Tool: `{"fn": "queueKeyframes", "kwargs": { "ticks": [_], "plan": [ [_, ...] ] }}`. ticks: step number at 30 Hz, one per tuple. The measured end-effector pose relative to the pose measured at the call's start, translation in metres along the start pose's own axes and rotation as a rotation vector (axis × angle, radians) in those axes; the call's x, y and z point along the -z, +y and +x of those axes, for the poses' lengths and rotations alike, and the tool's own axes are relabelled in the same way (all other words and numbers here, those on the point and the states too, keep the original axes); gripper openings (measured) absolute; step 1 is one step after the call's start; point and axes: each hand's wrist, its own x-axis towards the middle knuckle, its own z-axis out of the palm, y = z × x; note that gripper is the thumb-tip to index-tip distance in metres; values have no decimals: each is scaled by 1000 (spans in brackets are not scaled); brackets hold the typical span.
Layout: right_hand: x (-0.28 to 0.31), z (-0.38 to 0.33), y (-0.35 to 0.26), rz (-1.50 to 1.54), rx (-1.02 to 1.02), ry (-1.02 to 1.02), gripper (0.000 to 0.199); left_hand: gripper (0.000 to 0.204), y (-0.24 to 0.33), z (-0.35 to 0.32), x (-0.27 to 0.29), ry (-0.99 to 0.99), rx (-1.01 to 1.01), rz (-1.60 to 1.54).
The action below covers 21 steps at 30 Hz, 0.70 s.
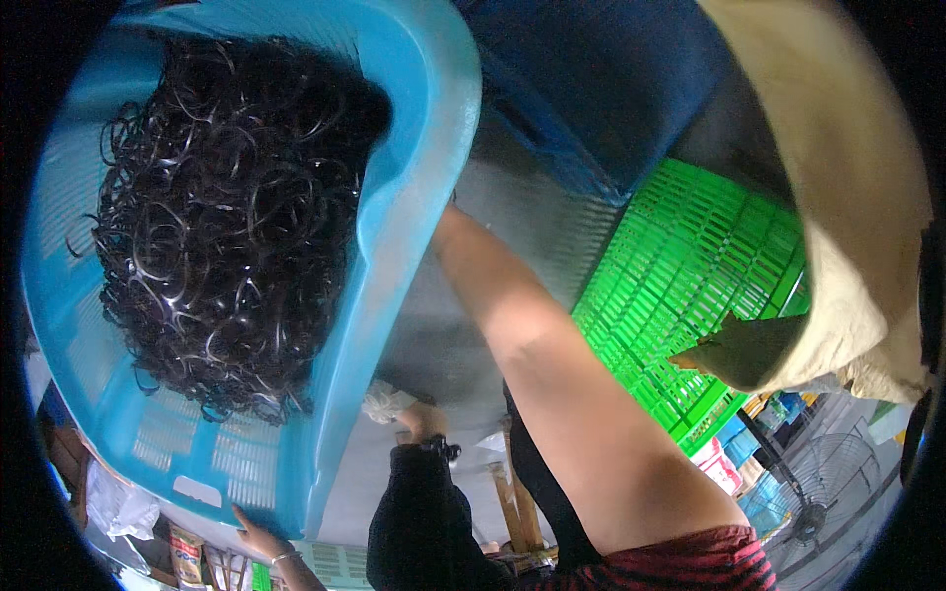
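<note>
A large light-blue plastic basket with slotted walls fills the left side, tilted. Inside it lies a heap of dark, shiny, curled strands; their kind I cannot make out. My left hand, a bracelet at its wrist, is closed on the basket's near edge beside a handle slot. From the lower right my right forearm reaches up to the basket's right side. Only the wrist end of my right hand shows there, and the rim hides its fingers.
A dark-blue crate stands at the far middle, beside a bright-green slotted basket. Pale cloth hangs at the right. Below it is a fan. A black-clothed leg is near the lower middle, over grey floor.
</note>
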Motion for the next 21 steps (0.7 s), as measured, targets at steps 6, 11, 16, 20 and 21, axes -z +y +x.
{"fn": "queueKeyframes", "kwargs": {
  "ticks": [6, 11, 16, 20, 21],
  "plan": [
    [12, -30, 56, 355, -331, 152, 58, 47, -15, 16, -11, 78, -18, -136],
    [89, -106, 67, 1087, -688, -93, 50, 42, 30, -14, -16, 91, 96, -318],
    [289, -214, -7, 1435, -296, -48, 49, 47, 0, -2, -20, -193, 137, -565],
    [342, -243, -86, 1046, 48, -16, 48, 50, 15, -83, -25, -165, 359, -616],
    [331, -238, -100, 823, 210, -41, 48, 49, 6, -97, -26, -256, 476, -809]
  ]
}}
